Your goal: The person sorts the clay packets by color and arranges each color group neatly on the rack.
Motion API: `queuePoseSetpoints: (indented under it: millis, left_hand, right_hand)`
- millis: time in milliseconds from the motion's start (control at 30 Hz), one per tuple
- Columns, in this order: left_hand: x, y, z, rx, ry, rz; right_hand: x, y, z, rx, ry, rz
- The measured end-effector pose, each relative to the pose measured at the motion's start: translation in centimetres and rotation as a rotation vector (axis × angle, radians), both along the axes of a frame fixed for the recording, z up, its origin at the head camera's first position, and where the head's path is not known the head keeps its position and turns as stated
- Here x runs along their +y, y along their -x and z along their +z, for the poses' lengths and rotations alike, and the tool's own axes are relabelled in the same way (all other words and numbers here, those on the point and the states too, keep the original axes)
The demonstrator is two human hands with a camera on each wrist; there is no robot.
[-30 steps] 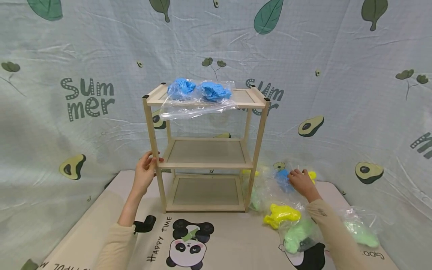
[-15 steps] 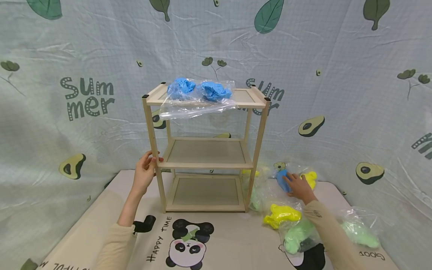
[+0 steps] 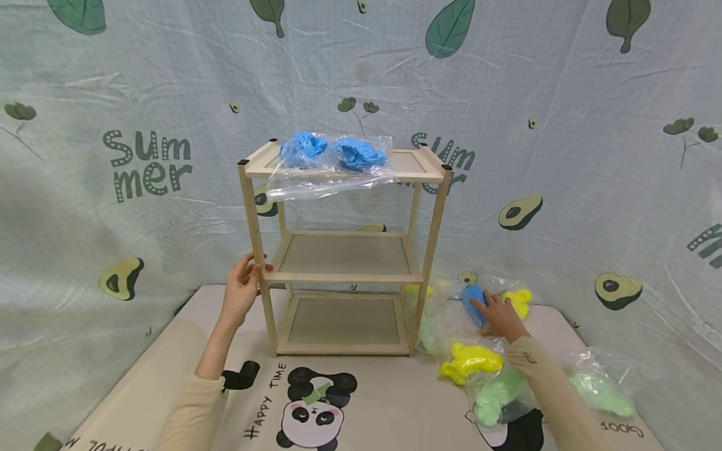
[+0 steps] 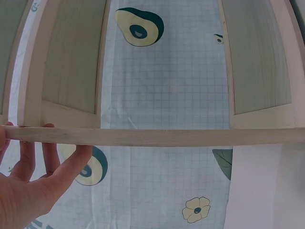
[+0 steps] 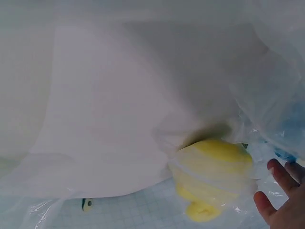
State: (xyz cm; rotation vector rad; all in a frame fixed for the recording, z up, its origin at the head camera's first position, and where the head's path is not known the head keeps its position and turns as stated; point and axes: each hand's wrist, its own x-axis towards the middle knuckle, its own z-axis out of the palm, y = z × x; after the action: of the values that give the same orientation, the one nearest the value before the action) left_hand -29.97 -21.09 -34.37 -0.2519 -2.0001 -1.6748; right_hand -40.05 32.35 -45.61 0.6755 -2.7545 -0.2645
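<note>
A three-tier wooden shelf (image 3: 344, 277) stands on the table. My left hand (image 3: 244, 283) holds its front left post beside the middle tier; in the left wrist view, fingertips (image 4: 49, 126) show past the post (image 4: 157, 137). On the right, my right hand (image 3: 501, 316) reaches with spread fingers to a blue crumpled item (image 3: 474, 305) in a clear plastic bag. A yellow bagged item (image 3: 517, 302) lies just beyond this hand. The right wrist view shows the yellow bundle (image 5: 214, 167) beside the fingers (image 5: 281, 179), with film around them.
Two blue bundles in clear bags (image 3: 361, 153) lie on the top tier. Nearer on the right are a yellow bundle (image 3: 471, 361) and pale green ones (image 3: 499, 396), (image 3: 603, 393) in clear bags. Behind everything hangs a printed cloth (image 3: 564, 156).
My right hand has shifted slightly and its fingers have spread, showing more of the blue item and the yellow one beyond. The left hand stays on the post.
</note>
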Motion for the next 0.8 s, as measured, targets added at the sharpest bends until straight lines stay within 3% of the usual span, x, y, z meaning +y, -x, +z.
queuePoseSetpoints:
  millis: [467, 667, 800]
  left_hand:
    - [-0.1, 0.1, 0.0, 0.003, 0.015, 0.013]
    - [0.2, -0.1, 0.1, -0.01, 0.016, 0.004]
    - [0.2, -0.1, 0.1, -0.003, 0.022, 0.005]
  right_hand:
    - [-0.7, -0.8, 0.6, -0.072, 0.02, 0.06]
    - [-0.8, -1.1, 0.2, -0.163, 0.04, 0.063]
    - [-0.8, -1.4, 0.4, -0.137, 0.04, 0.083]
